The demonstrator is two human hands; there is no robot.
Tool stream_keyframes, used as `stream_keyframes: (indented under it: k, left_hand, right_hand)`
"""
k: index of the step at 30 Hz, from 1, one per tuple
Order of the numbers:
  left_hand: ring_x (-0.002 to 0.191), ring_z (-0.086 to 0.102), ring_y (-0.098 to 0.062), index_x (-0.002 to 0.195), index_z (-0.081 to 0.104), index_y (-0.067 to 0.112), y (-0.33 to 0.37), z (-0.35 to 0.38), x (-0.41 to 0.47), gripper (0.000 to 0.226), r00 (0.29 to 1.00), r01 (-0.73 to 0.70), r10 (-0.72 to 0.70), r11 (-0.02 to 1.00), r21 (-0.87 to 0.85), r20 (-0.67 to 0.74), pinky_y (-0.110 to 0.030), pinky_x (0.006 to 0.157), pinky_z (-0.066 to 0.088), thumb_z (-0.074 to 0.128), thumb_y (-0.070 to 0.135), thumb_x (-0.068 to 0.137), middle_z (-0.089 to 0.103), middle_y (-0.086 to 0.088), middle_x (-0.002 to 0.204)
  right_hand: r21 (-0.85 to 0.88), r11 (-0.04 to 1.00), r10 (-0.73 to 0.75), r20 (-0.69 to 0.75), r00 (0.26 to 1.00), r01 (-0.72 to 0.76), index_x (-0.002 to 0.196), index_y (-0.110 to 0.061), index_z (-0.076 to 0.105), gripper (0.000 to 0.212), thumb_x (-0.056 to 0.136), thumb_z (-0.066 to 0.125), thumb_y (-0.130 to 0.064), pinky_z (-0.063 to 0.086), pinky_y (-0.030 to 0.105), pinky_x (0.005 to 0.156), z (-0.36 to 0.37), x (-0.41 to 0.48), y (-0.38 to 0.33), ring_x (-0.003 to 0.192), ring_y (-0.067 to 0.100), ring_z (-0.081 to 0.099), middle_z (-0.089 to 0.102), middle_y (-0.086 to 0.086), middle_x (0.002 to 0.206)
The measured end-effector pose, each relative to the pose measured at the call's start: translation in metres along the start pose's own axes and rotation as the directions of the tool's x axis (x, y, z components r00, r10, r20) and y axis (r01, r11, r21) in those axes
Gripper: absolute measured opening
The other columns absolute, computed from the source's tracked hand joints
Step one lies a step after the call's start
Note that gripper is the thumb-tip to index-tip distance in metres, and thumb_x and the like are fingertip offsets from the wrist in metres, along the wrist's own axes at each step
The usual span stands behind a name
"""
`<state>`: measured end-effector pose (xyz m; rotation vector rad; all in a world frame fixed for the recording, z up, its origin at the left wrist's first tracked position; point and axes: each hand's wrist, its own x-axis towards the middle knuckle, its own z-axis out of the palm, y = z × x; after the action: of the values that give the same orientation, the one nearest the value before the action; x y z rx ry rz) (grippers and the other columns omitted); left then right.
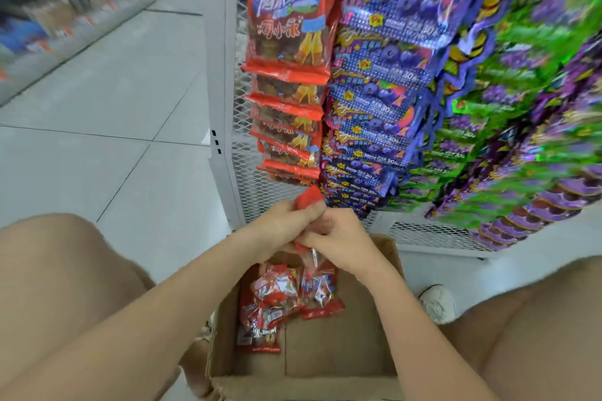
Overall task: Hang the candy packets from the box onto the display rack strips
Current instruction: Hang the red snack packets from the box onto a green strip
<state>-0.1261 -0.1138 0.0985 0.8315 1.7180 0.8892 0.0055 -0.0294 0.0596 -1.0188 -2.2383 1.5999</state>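
Red foil candy packet (308,199) is held above the open box, just below the lowest packet of the red column on the rack. Its upper corner projects above the fingers; its clear lower part hangs down between the two hands toward the box. Whether the packet touches a rack strip cannot be told.

Left hand (286,224): fingers curled, grasping the upper part of the packet. Right hand (339,241): fingers curled, pinching the packet's middle part, just beside the left hand and touching it.

Cardboard box (342,348) stands on the floor between the person's knees, flaps open. A loose pile of red packets (277,301) lies in its far left part; the rest of the box floor is bare.

Hung stock, left to right:
- column of red packets (286,88), overlapping downward;
- column of blue blueberry packets (384,75), just beside the red column;
- green and purple grape packets (508,114), blurred at the right edge.

White mesh panel (257,192) backs the columns, and a white slotted upright (216,75) bounds it on the left. Pale floor tiles (114,107) extend leftward to a blurred shelf unit (65,10). A white shoe (438,303) rests on the floor just right of the box.
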Motion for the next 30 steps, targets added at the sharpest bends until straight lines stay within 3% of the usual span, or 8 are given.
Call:
stream_keyframes:
  k: [4, 7, 10, 14, 18, 22, 26, 30]
  left_hand:
    - [0.070, 0.059, -0.018, 0.089, 0.066, 0.008, -0.006, -0.011, 0.003, 0.039, 0.985, -0.136, 0.148, 0.981, 0.140, -0.084, -0.025, 0.067, 0.050, 0.050, 0.037, 0.111, 0.065, 0.001, 0.075]
    - [0.054, 0.050, -0.001, 0.073, 0.065, 0.027, 0.011, -0.021, -0.011, 0.037, 0.928, -0.322, 0.369, 0.862, 0.391, -0.049, -0.022, 0.059, 0.037, 0.057, 0.023, 0.109, 0.058, 0.022, 0.056]
    - [0.074, 0.068, -0.014, 0.093, 0.082, 0.020, 0.039, -0.034, -0.031, 0.015, 0.866, -0.447, 0.497, 0.816, 0.367, -0.052, -0.033, 0.070, 0.056, 0.069, 0.016, 0.102, 0.077, 0.008, 0.081]
    - [0.084, 0.075, -0.018, 0.099, 0.082, 0.023, 0.085, -0.057, -0.053, 0.011, 0.750, -0.572, 0.601, 0.799, 0.186, -0.276, -0.042, 0.081, 0.062, 0.078, 0.014, 0.095, 0.080, -0.002, 0.093]
    - [0.082, 0.074, -0.013, 0.101, 0.079, 0.019, 0.149, -0.075, -0.073, 0.007, 0.573, -0.708, 0.704, 0.683, 0.179, -0.419, -0.032, 0.078, 0.060, 0.079, 0.017, 0.094, 0.079, -0.003, 0.092]
    - [0.101, 0.066, -0.001, 0.124, 0.069, 0.023, 0.213, -0.096, -0.075, 0.026, 0.309, -0.678, 0.739, 0.613, 0.406, -0.599, -0.025, 0.088, 0.055, 0.064, 0.028, 0.099, 0.070, 0.009, 0.115]
    - [0.109, 0.067, -0.016, 0.120, 0.067, 0.023, 0.254, -0.120, -0.066, 0.043, 0.426, -0.639, 0.583, 0.735, 0.227, -0.692, -0.045, 0.101, 0.055, 0.046, 0.029, 0.083, 0.071, 0.004, 0.117]
    - [0.067, 0.049, -0.020, 0.079, 0.054, 0.017, 0.276, -0.128, -0.067, 0.014, 0.516, -0.644, 0.516, 0.760, 0.088, -0.684, -0.036, 0.067, 0.041, 0.044, 0.025, 0.073, 0.056, -0.005, 0.076]
  right_hand:
    - [0.111, 0.992, 0.071, -0.164, 0.984, -0.053, 0.102, -0.008, 0.080, 0.014, 0.088, 0.079, -0.005, 0.057, 0.024, 0.077, -0.030, -0.018, -0.028, 0.080, 0.018, 0.074, 0.078, 0.004, 0.087]
    - [-0.185, 0.982, -0.066, -0.479, 0.875, -0.027, 0.117, -0.021, 0.066, 0.036, 0.085, 0.081, -0.026, 0.048, 0.020, 0.074, -0.048, -0.021, -0.043, 0.077, 0.008, 0.067, 0.071, -0.005, 0.087]
    - [-0.295, 0.952, -0.184, -0.326, 0.927, 0.085, 0.117, -0.029, 0.069, 0.030, 0.088, 0.075, -0.035, 0.049, 0.031, 0.079, -0.060, -0.033, -0.071, 0.095, 0.018, 0.063, 0.065, -0.003, 0.104]
    - [-0.083, 0.923, -0.384, -0.243, 0.891, 0.375, 0.093, -0.025, 0.076, 0.008, 0.098, 0.071, -0.023, 0.060, 0.044, 0.078, -0.076, -0.045, -0.117, 0.084, 0.024, 0.073, 0.077, 0.001, 0.085]
    - [-0.017, 0.830, -0.497, -0.473, 0.727, 0.557, 0.104, -0.015, 0.075, 0.009, 0.100, 0.068, -0.014, 0.062, 0.046, 0.083, -0.087, -0.037, -0.180, 0.087, 0.019, 0.076, 0.080, -0.001, 0.092]
    - [-0.240, 0.750, -0.592, -0.661, 0.462, 0.617, 0.103, -0.018, 0.070, 0.008, 0.099, 0.064, -0.020, 0.059, 0.045, 0.078, -0.103, -0.016, -0.244, 0.081, 0.012, 0.073, 0.075, -0.008, 0.087]
    - [-0.441, 0.687, -0.673, -0.686, 0.277, 0.577, 0.101, -0.015, 0.071, 0.008, 0.098, 0.064, -0.018, 0.051, 0.041, 0.075, -0.112, 0.005, -0.289, 0.072, 0.015, 0.060, 0.065, -0.011, 0.078]
    - [-0.473, 0.690, -0.683, -0.675, 0.279, 0.548, 0.100, -0.019, 0.075, 0.011, 0.093, 0.067, -0.017, 0.052, 0.041, 0.083, -0.111, 0.030, -0.316, 0.079, 0.018, 0.065, 0.070, -0.007, 0.082]
